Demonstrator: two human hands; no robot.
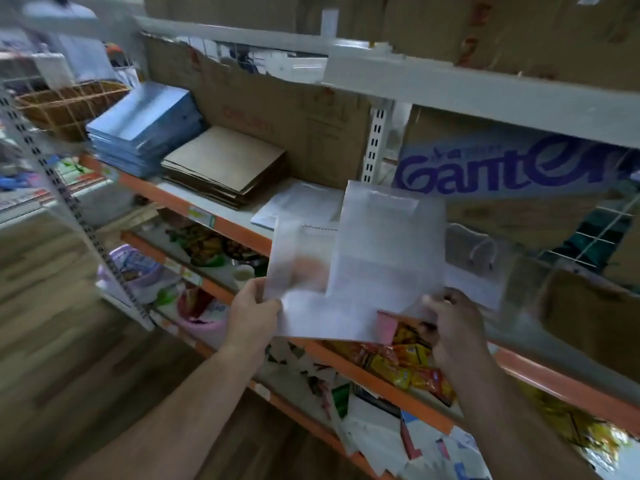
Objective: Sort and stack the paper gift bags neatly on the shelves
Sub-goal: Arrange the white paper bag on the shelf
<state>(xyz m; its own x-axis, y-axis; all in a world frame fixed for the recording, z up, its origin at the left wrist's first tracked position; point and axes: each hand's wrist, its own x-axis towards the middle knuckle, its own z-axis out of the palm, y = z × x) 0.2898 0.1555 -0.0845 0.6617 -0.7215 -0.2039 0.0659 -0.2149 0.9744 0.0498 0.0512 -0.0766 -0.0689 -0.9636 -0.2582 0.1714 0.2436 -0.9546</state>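
Both hands hold flat white paper gift bags (384, 251) in front of the middle shelf (214, 216); the picture is blurred. My left hand (254, 306) grips the lower left edge of the bags, where one bag sits lower and to the left. My right hand (450, 323) pinches the lower right corner, near a pink tag (387, 327). On the shelf behind lie a small pile of white bags (301, 202), a stack of brown paper bags (225, 168) and a stack of blue bags (145, 126).
A cardboard box with blue lettering (502, 174) stands at the right of the shelf, brown cardboard (277, 116) behind the stacks. Lower shelves hold snack packets (408, 365), plastic tubs (138, 271) and loose papers. A wicker basket (65, 105) is at far left.
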